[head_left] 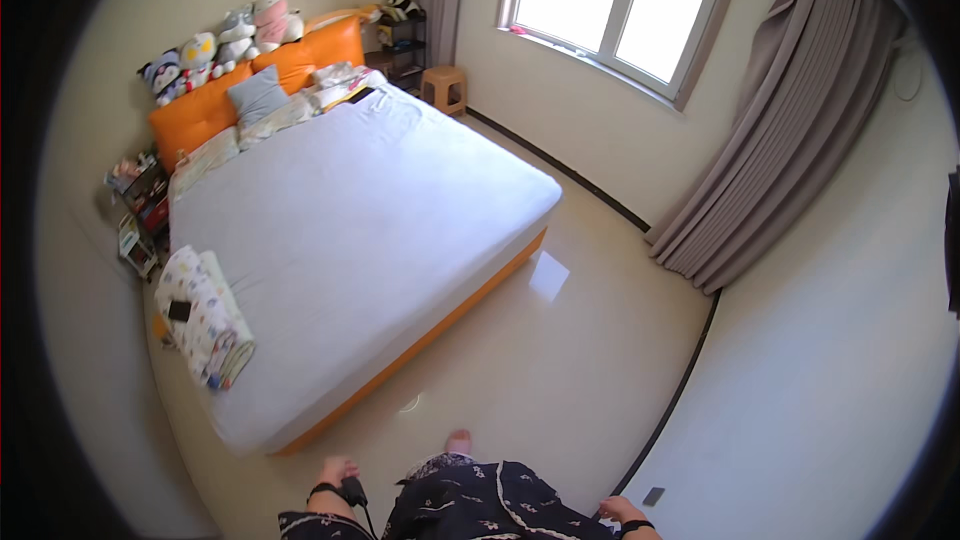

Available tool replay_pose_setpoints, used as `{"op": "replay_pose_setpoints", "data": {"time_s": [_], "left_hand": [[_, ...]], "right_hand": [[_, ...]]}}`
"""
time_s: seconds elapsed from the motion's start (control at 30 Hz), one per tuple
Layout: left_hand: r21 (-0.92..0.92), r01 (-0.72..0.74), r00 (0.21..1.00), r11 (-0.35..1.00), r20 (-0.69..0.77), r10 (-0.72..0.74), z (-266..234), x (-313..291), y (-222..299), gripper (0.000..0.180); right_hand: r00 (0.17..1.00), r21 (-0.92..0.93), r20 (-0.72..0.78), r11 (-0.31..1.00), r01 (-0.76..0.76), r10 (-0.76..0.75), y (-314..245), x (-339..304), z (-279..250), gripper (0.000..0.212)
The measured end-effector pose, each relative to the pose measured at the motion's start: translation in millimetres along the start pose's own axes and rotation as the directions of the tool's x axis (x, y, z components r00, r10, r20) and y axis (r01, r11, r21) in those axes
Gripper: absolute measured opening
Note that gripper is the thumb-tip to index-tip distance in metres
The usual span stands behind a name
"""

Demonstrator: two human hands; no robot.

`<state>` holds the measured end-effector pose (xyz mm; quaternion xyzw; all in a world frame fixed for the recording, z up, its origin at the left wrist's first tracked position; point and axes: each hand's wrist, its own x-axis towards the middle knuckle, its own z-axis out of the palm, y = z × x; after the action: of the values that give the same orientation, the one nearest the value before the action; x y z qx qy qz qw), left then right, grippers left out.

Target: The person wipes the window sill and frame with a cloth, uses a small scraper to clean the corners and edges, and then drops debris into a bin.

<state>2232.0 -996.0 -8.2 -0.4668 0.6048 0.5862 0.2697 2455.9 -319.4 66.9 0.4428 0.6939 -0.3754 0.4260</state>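
Both hands hang low at the person's sides: left hand closed, whether gripping anything I cannot tell; right hand likewise unclear. The bed lies ahead, near, folded quilt at its edge; reaching it calls for stepping closer

Glossy pale tiled floor, smooth matt cloth bed sheet, padded orange headboard, soft grey curtain

A bed with a pale sheet and orange headboard carries a folded patterned blanket near its left edge. Plush toys line the headboard top. Grey curtains hang beside the window; a small stool stands below.
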Motion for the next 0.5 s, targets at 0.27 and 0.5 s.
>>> {"op": "replay_pose_setpoints", "data": {"time_s": [0.27,0.5], "left_hand": [[0.417,-0.382,0.913,0.825,0.310,0.266,323,-14,309,0.020],[0.395,-0.391,0.909,0.831,0.307,0.282,479,31,347,0.022]], "right_hand": [[0.970,0.427,-0.214,0.881,0.202,-0.118,-86,90,-106,0.027],[0.997,0.351,-0.001,0.934,-0.074,0.079,-114,129,-248,0.024]]}}
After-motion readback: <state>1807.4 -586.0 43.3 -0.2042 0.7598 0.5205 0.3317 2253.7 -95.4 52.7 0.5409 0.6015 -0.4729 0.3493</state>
